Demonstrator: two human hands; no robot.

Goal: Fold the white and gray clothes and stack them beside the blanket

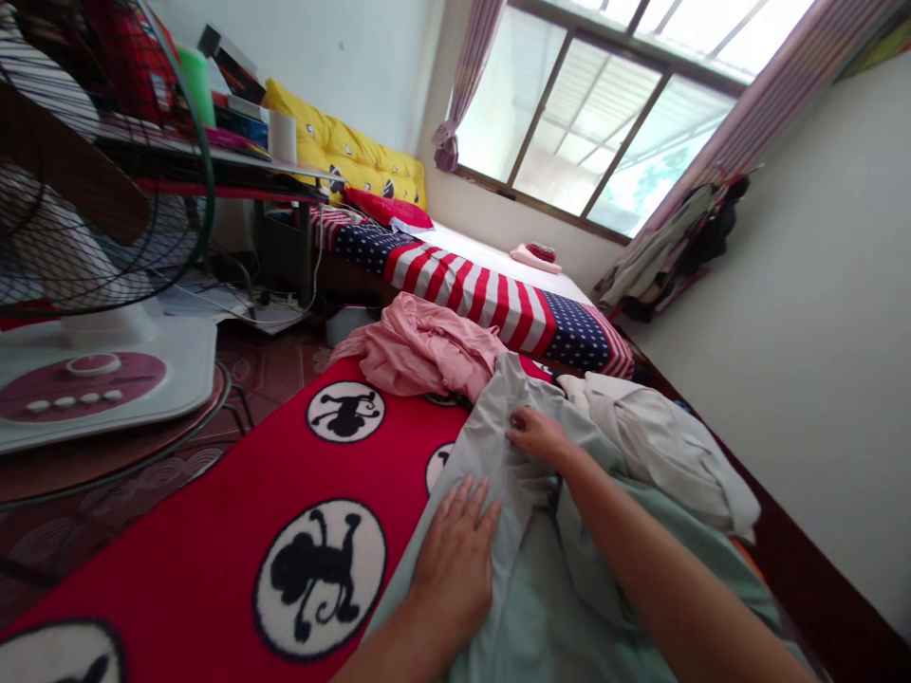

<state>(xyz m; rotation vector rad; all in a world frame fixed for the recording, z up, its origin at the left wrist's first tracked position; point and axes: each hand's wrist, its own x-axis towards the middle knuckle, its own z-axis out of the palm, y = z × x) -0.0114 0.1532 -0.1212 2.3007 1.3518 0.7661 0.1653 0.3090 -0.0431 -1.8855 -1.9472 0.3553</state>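
Observation:
A pale grey-green garment (pixel 541 588) lies loosely spread and wrinkled in front of me; its exact kind is unclear. My left hand (pixel 459 560) rests flat on its left part, fingers stretched out. Farther up, my right hand (pixel 539 436) has its fingers curled and pinched on the garment's fabric. Beyond its far end, a crumpled pink cloth (pixel 427 346) touches it. To the right lies a bunched off-white cloth (pixel 655 441). Under them is a red cover (pixel 213 541) with black figures in white circles.
A fan (pixel 106 370) stands on a round stool at the left, near a cluttered desk (pixel 234 180). Beyond the pink cloth is a bed (pixel 470 289) with a star-and-stripe cover. Clothes (pixel 676 247) hang by the right wall, below the window.

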